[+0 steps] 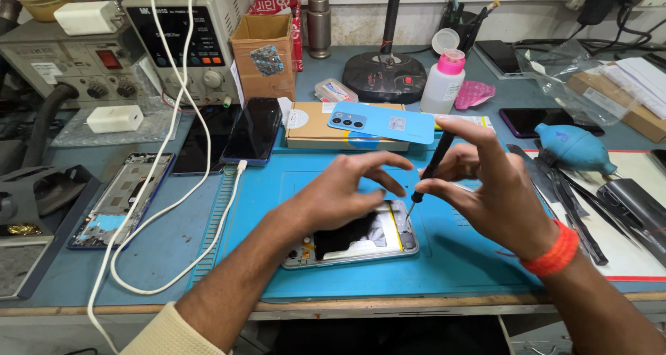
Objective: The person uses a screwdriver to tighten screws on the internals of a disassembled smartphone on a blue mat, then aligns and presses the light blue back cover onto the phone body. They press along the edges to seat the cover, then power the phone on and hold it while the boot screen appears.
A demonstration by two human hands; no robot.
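An opened phone (374,240) with its back cover off lies on the blue work mat (458,258). My right hand (492,188) holds a thin black screwdriver (433,166) upright, its tip touching the phone's upper right corner. My left hand (343,188) hovers over the phone, fingers spread, fingertips close to the screwdriver shaft, holding nothing. An orange band is on my right wrist. A light blue phone back cover (381,123) rests on a cardboard box (312,130) behind the mat.
A dark phone (253,130) on a white cable (173,209) and a bare phone frame (118,199) lie left. Power supply (187,36), small carton (263,53), lamp base (385,78), white bottle (444,81) stand behind. Blue air blower (572,147), tweezers (562,195) right.
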